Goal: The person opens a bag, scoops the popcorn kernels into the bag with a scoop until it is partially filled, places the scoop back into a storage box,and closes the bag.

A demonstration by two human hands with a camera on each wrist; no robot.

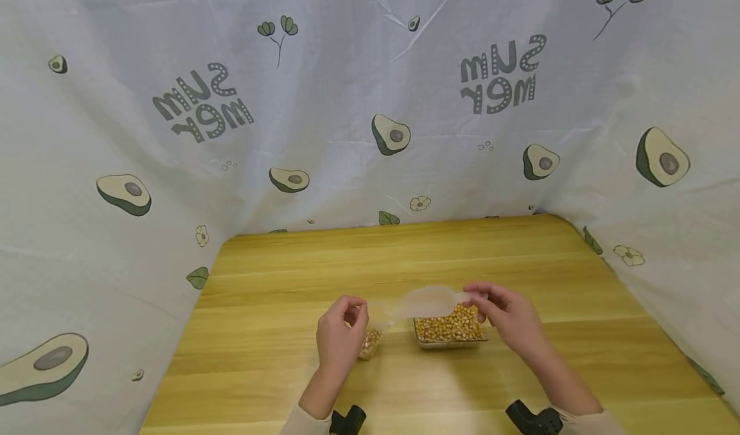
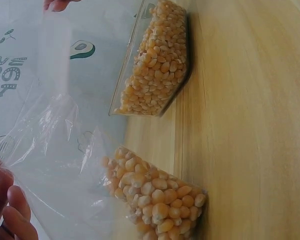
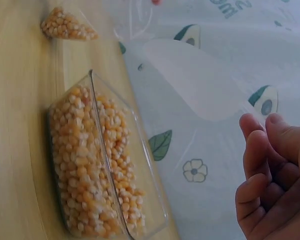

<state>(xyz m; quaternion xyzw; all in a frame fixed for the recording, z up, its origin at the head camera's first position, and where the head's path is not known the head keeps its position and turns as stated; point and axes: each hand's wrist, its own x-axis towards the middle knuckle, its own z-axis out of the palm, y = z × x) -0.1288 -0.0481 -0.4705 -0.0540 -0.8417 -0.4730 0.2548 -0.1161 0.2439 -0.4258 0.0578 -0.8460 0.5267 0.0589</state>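
Note:
My left hand (image 1: 341,333) pinches the upper edge of a clear plastic bag (image 2: 85,165). Corn kernels (image 2: 157,200) fill the bag's bottom, which rests on the table. Between thumb and fingers, my right hand (image 1: 513,318) holds the handle of a translucent white scoop (image 1: 429,302). The scoop points left, its front end at the bag's upper part; whether it is inside the mouth I cannot tell. No kernels show in it. Below the scoop and right hand stands a clear rectangular container (image 1: 451,344), full of yellow corn kernels (image 3: 80,165).
The wooden table (image 1: 277,371) extends around the bag and container. A white cloth (image 1: 335,88) printed with avocados hangs behind the table and along both sides. Black wrist mounts (image 1: 534,420) show near the sleeves.

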